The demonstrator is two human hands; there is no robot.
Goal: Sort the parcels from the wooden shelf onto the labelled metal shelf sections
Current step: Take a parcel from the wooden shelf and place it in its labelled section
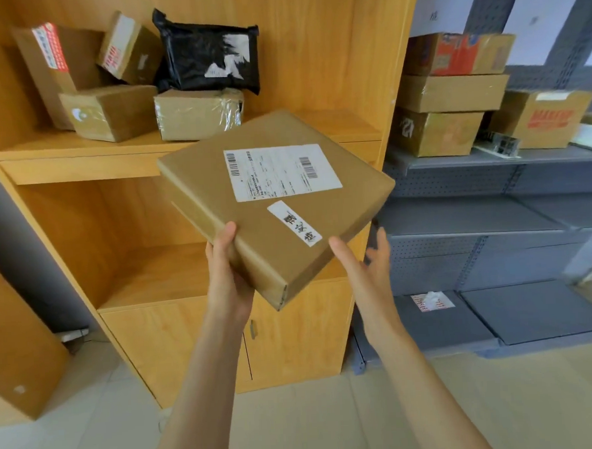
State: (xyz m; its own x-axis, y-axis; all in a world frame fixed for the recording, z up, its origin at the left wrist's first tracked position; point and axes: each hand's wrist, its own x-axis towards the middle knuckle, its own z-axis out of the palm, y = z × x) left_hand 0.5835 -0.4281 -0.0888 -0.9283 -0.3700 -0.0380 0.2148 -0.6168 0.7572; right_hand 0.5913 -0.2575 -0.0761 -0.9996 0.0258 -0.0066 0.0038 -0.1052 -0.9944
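Note:
A flat brown parcel with a white shipping label and a small white sticker is held tilted in front of the wooden shelf. My left hand grips its near left corner, thumb on top. My right hand is just beside the parcel's near right edge, fingers spread, holding nothing. Several more brown boxes and a black plastic bag parcel lie on the wooden shelf's upper board. The grey metal shelf stands to the right.
Several cardboard boxes are stacked on the metal shelf's upper level, one with red print. A small sticker with a white scrap lies on its bottom level. A large brown box leans at the lower left on the floor.

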